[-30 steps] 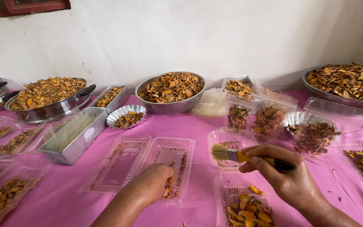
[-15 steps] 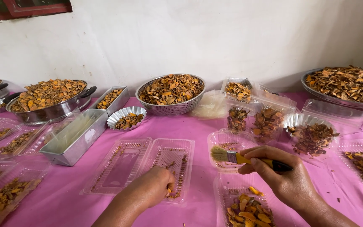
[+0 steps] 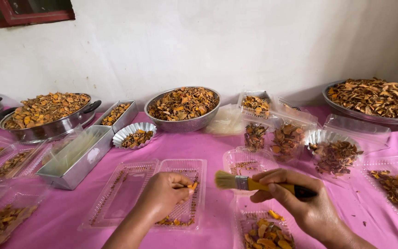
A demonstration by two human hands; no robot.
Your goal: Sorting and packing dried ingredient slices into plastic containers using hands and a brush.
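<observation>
My left hand (image 3: pixel 164 196) rests over an open clear plastic clamshell box (image 3: pixel 130 193) on the pink tablecloth and pinches a small orange dried chip (image 3: pixel 193 186) between its fingertips. A few orange crumbs lie in the box's right half. My right hand (image 3: pixel 298 203) grips a small paintbrush (image 3: pixel 249 183) with a yellow and black handle, its pale bristles pointing left towards the chip. Below the brush sits another clear box (image 3: pixel 266 233) holding orange dried pieces.
A steel colander (image 3: pixel 183 108), a handled pan (image 3: pixel 47 117) and a wide tray (image 3: pixel 374 99) hold dried orange-brown slices along the wall. A rectangular steel tin (image 3: pixel 77 159), fluted tins (image 3: pixel 134 134) and several filled clear boxes (image 3: pixel 286 138) crowd the pink table (image 3: pixel 217 147).
My left hand has lifted an orange chip from the box's right half. The brush has shifted slightly left towards it.
</observation>
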